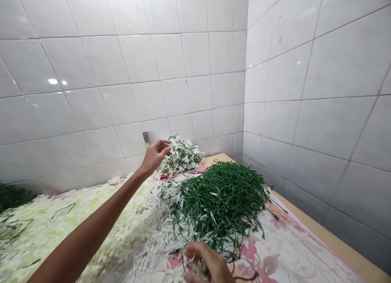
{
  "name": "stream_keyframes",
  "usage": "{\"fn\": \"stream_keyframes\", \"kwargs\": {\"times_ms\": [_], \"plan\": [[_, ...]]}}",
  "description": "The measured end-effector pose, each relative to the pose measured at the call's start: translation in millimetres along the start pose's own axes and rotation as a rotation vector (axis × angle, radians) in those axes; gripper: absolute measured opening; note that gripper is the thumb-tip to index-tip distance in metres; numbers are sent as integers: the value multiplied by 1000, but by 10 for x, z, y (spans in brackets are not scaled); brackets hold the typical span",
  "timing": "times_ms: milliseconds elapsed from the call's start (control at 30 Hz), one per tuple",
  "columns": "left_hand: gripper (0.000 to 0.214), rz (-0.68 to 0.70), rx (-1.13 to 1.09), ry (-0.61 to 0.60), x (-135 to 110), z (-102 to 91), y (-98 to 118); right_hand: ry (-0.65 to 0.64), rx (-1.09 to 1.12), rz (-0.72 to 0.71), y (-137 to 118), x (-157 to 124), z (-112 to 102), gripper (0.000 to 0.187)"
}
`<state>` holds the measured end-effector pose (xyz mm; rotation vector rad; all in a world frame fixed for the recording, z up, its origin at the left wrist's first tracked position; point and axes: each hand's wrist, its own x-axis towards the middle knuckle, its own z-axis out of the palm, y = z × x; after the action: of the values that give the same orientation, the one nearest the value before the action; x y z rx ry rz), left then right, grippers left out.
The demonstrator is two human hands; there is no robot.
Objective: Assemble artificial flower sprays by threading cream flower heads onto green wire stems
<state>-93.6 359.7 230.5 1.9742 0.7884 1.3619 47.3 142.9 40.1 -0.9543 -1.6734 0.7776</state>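
On my feed, the right hand (209,264) sits at the bottom edge, curled over white flower bits (195,268); its fingers (198,250) look bent together, though I cannot tell whether they clamp anything. Just past it, a tangle of green wire stems (221,205) lies on a floral-printed cloth (275,250) covering a wooden table (342,244), beside a broad drift of white artificial flowers (45,238). The left hand (154,156) reaches over that drift, its fingers (163,144) curved and apart, just beside a heap of white flowers on green stems (181,154). Beyond, white tiled walls (122,71) meet in a corner, with a small metal bracket (146,138) fixed low on one.
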Motion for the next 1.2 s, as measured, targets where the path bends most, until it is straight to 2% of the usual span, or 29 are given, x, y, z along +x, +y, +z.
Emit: {"fn": "stream_keyframes", "kwargs": {"times_ms": [100,167,233,300,367,433,500,567,733,867,967,1100,1200], "plan": [[35,-2,-20,-70,-255,33,147,138,-114,-279,-121,36,-111,23],[31,3,-32,-134,-462,36,287,271,-175,-388,-275,93,-239,22],[30,-2,-39,-201,-672,30,440,443,-255,-457,-455,184,-384,19],[28,-16,-48,-247,-869,20,584,582,-268,-382,-634,302,-509,17],[26,-34,-67,-275,-1036,11,702,485,-304,-281,-799,430,-585,25],[25,-50,-109,-279,-1163,0,787,260,-322,-143,-943,542,-608,31],[25,-67,-168,-257,-1251,-18,841,17,-286,-25,-1060,623,-586,26],[24,-81,-224,-221,-1310,-52,874,-123,-217,22,-1148,669,-539,29],[26,-73,-282,-149,-1411,-206,921,-150,-181,-11,-1264,728,-453,34],[27,-59,-194,-166,-1472,-331,980,-198,-66,-37,-1291,808,-459,35],[24,-28,-115,-196,-1494,-378,1022,-182,52,-48,-1311,875,-479,40],[23,29,-6,-226,-1505,-375,1038,-116,-137,-96,-1377,936,-531,34],[23,65,63,-206,-1525,-343,1036,-152,-252,-164,-1422,956,-563,25]]}}
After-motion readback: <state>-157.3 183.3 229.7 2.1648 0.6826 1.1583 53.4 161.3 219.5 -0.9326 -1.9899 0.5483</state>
